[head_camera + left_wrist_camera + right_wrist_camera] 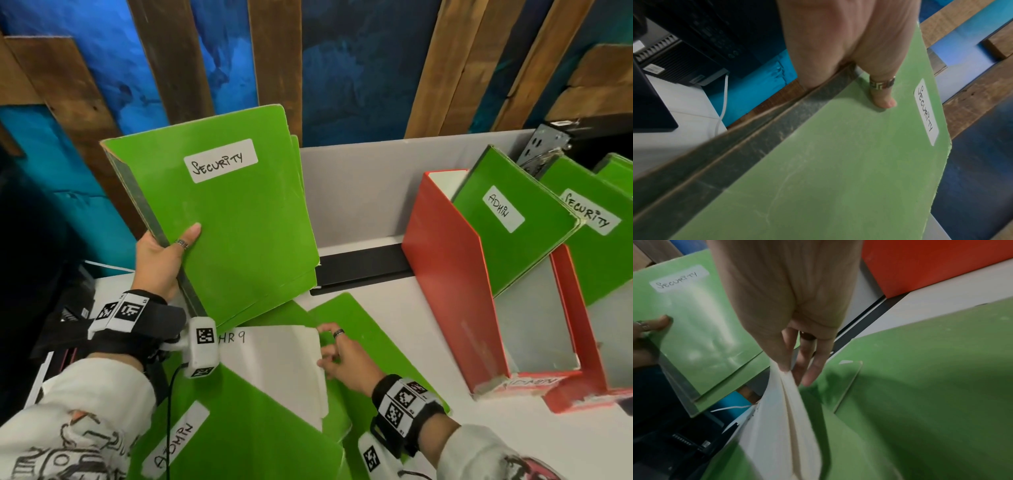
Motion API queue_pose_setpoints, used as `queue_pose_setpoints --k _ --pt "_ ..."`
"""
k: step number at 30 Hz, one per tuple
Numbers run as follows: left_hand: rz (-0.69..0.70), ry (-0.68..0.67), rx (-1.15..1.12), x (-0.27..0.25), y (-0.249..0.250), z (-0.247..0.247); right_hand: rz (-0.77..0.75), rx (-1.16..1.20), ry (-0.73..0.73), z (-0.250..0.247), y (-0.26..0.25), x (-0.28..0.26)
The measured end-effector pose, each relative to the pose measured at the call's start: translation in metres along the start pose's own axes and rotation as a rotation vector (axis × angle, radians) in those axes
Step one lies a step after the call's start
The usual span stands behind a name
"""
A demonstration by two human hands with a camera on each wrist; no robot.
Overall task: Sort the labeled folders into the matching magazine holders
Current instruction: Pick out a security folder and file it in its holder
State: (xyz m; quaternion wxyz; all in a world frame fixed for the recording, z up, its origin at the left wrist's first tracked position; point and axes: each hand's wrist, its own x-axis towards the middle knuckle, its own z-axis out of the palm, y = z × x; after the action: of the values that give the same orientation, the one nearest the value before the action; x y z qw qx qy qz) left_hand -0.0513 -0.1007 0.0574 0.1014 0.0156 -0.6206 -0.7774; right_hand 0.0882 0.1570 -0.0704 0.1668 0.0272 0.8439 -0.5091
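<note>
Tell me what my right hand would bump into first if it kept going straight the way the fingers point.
The right hand points up and left across the desk, fingertips already at the edge of the white folder. Going straight on, it would probably meet the held-up stack of green folders next, though depth is hard to judge.

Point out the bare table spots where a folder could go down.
Bare white table lies right of the right hand, before the red holders. Another strip runs between the black rail and the loose folders. Near-left is crowded.
</note>
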Motion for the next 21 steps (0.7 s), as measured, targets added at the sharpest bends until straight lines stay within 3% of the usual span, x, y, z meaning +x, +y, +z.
queue_pose_setpoints --k 3,5,9,12,14,17,21 --pt "0.005 0.005 0.016 -0.001 -0.003 -0.001 0.055 -0.007 -0.049 -0.003 0.014 0.0" --pt "0.003 0.008 0.023 0.0 -0.006 -0.003 0.093 -0.027 0.003 -0.01 0.025 0.002" --pt "-0.016 -0.023 0.027 0.002 -0.01 -0.003 0.081 0.014 0.253 -0.035 0.031 0.006" --pt "-0.03 -0.083 0.002 -0.001 -0.012 0.002 -0.06 0.16 0.511 -0.069 0.007 0.009" --pt "-0.049 -0.148 -0.019 -0.006 -0.011 0.009 -0.166 0.248 0.609 -0.093 -0.016 0.012" --pt "-0.101 -0.291 -0.077 -0.015 -0.013 0.023 -0.213 0.288 0.585 -0.123 -0.051 0.015" --pt "-0.2 -0.433 -0.028 -0.025 -0.017 0.048 -0.195 0.431 0.4 -0.146 -0.08 0.017"
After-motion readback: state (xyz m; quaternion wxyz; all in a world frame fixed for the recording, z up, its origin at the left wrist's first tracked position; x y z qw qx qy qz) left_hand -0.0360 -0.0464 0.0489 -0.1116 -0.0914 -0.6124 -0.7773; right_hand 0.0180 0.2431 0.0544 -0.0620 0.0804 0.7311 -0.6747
